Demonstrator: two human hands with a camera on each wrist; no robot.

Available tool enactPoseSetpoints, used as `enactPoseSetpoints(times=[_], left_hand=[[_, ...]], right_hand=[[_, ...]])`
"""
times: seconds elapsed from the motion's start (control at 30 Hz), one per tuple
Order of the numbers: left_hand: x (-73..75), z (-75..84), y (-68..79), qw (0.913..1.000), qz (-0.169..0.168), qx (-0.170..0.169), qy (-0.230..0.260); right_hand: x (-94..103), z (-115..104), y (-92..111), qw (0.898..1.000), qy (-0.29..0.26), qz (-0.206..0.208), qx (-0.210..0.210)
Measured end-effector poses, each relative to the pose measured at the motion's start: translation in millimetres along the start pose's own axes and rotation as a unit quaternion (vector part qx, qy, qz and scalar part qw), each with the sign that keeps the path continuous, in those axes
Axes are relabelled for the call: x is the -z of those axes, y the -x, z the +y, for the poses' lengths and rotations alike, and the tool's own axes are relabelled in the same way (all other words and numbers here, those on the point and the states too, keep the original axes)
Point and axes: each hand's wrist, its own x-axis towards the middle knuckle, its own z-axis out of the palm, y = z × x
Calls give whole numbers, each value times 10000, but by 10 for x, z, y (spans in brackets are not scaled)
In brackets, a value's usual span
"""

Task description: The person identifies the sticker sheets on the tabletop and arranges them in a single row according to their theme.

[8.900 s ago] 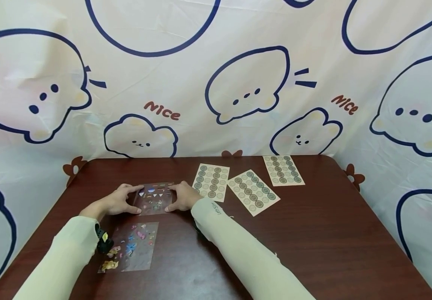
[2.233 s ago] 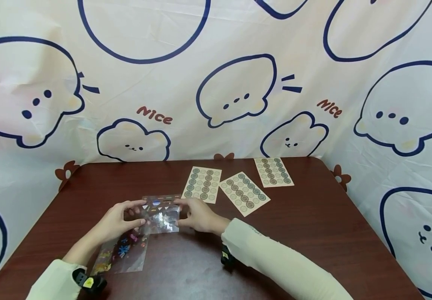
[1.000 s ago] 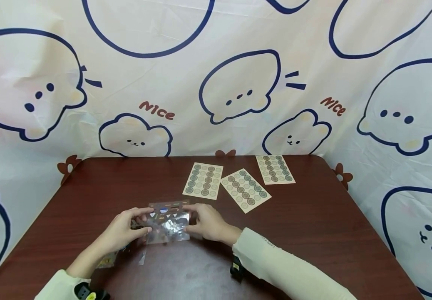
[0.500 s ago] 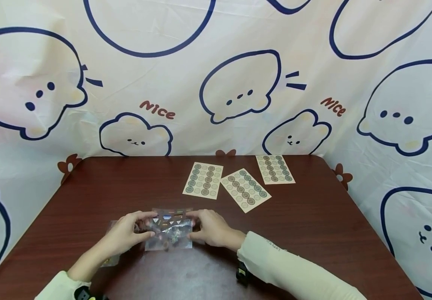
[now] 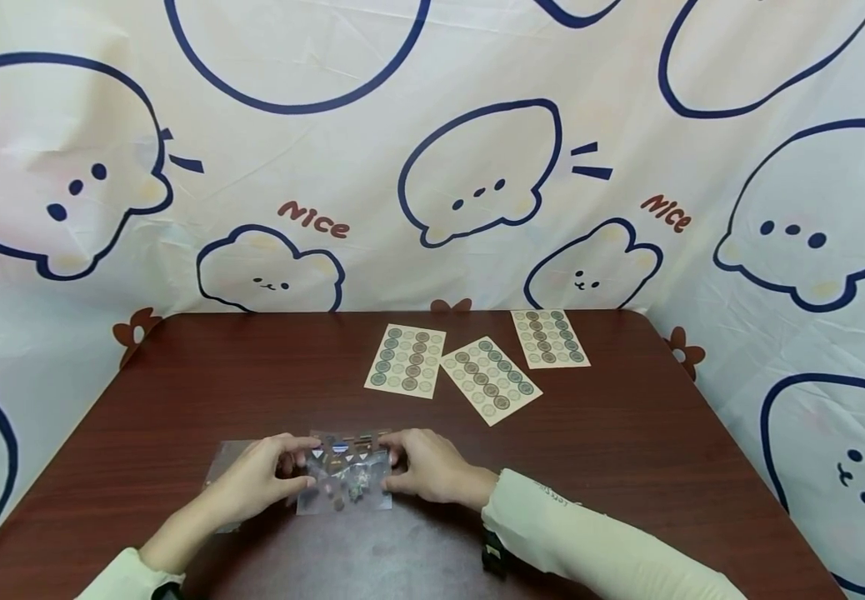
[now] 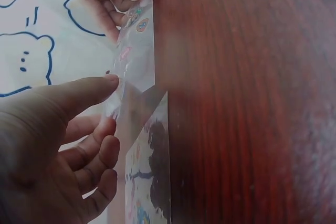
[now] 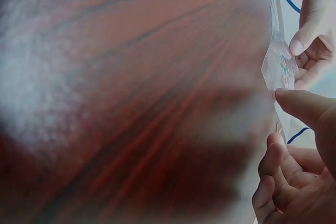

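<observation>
Head view: my left hand (image 5: 256, 479) and right hand (image 5: 436, 468) pinch 2 side edges of the clear sticker sheet (image 5: 346, 482) between my fingertips (image 5: 303, 482); likely light, floppy, slippery, best held there.

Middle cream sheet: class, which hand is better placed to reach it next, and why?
Probably the right hand: it is nearer the middle cream sheet than the left hand. Both pinch the clear sheet between them, so the right should let go first.
</observation>
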Motion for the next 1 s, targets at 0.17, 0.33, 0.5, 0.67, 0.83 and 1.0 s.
enactPoseSetpoints(times=[0.17, 0.33, 0.5, 0.67, 0.83, 1.0], left_hand=[[-17, 6, 25, 9999, 17, -38, -95], [-55, 22, 53, 9996, 68, 93, -263], [-83, 28, 56, 9983, 174, 221, -516], [-90, 19, 47, 9969, 235, 155, -729], [-90, 15, 48, 9964, 236, 109, -810], [-85, 10, 48, 9953, 218, 132, -930]], right_hand=[[-30, -6, 9, 9999, 78, -81, -21], [-51, -10, 15, 9999, 81, -142, -54], [-44, -33, 24, 9999, 99, -136, -24], [-47, -42, 26, 9996, 229, -168, -32], [-54, -41, 17, 9990, 396, -225, -25], [-48, -43, 12, 9983, 479, -311, -62]])
